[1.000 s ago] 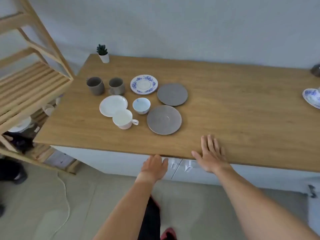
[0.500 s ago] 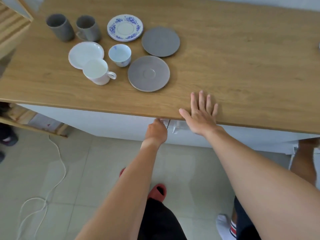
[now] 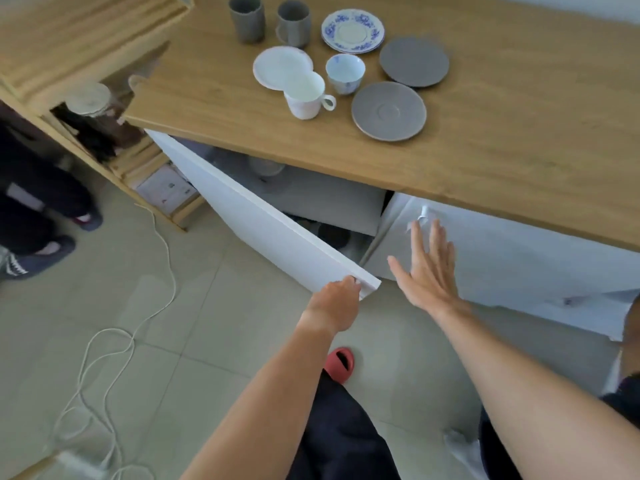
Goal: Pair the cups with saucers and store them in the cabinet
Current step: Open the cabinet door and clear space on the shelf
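Observation:
On the wooden counter (image 3: 502, 140) stand two grey cups (image 3: 246, 18) (image 3: 293, 23), a white cup with a handle (image 3: 306, 98), a small blue-patterned cup (image 3: 345, 73), a white saucer (image 3: 280, 66), a blue-patterned saucer (image 3: 352, 30) and two grey saucers (image 3: 414, 61) (image 3: 388, 111). Below, the white left cabinet door (image 3: 263, 216) stands swung open, and my left hand (image 3: 334, 303) grips its free edge. My right hand (image 3: 424, 268) is open with fingers spread in front of the shut right door (image 3: 502, 251), holding nothing. A bowl-like item (image 3: 266, 166) shows dimly inside the cabinet.
A wooden shelf rack (image 3: 69, 46) stands at the left, close to the open door. A white cable (image 3: 131, 327) loops across the tiled floor. Another person's dark shoes (image 3: 38, 261) are at the far left. My red slipper (image 3: 341, 363) is below the door.
My left hand has pulled the left cabinet door open toward me. My right hand has left the counter edge and dropped in front of the right door. The view has tilted down.

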